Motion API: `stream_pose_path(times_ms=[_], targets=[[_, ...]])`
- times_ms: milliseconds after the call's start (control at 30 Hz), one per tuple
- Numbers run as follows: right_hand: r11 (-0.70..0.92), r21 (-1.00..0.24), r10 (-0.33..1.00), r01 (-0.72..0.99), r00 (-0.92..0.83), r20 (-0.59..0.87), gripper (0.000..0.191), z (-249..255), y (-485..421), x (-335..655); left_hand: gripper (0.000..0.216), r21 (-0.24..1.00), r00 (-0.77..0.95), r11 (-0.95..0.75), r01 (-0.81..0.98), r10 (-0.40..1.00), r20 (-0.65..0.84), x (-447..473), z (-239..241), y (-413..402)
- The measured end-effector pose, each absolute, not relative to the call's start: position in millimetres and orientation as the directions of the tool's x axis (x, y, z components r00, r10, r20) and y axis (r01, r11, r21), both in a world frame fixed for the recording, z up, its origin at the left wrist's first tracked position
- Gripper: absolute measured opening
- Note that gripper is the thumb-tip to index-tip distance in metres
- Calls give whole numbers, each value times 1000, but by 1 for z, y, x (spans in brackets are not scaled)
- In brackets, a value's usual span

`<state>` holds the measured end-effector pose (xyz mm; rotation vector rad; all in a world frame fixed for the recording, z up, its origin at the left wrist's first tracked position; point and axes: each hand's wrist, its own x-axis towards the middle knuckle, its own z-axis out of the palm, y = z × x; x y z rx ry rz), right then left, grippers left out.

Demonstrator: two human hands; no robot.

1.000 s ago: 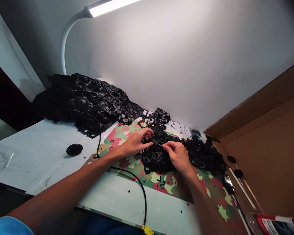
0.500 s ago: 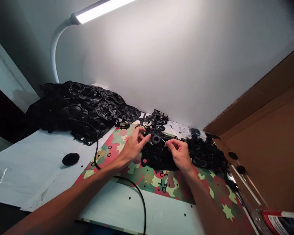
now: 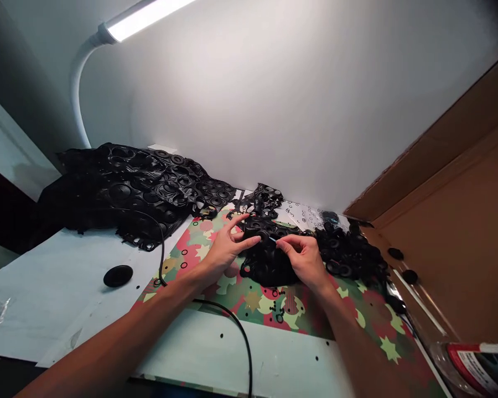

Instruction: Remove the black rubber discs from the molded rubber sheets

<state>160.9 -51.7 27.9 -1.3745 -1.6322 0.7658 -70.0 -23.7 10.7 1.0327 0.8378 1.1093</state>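
Note:
A black rubber sheet [image 3: 269, 268] moulded with round rings lies crumpled in front of me, part of it raised. My left hand [image 3: 228, 243] is at its left edge, thumb against a ring and index finger stretched out. Its other fingers are curled and partly hidden by the rubber. Between the thumb and fingertips of my right hand [image 3: 302, 255] is a thin tool with a pale tip [image 3: 273, 239], pointing left at the ring. The tool's exact kind is too small to make out.
A large heap of black rubber sheets [image 3: 120, 193] lies at the left, a smaller pile of black rubber pieces [image 3: 348, 251] at the right. Also here are a black disc [image 3: 118, 276], a black cable [image 3: 236, 326], a lamp [image 3: 149, 19], a cardboard wall [image 3: 452, 232] and a clear jar [image 3: 477, 365].
My left thumb has shifted right onto the ring, and the rubber there has bent up and tilted. The tool in my right hand now meets the ring. The camera view has shifted slightly.

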Motion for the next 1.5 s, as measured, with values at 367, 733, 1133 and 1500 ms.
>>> stream_pose_path(times_ms=[367, 733, 1133, 1500], targets=[[183, -695, 970, 695, -12, 243, 27, 35, -58, 156, 89, 949, 228, 93, -302, 973, -23, -68, 2, -24], [204, -487, 941, 849, -34, 335, 26, 39, -65, 148, 85, 910, 217, 63, -410, 976, 31, -65, -7, -18], [211, -623, 954, 753, -20, 300, 23, 34, -61, 151, 103, 866, 214, 101, -490, 977, 8, -64, -5, -17], [190, -678, 956, 711, 24, 292, 22, 32, -59, 152, 86, 857, 248, 182, -481, 966, -66, -64, 1, -20]])
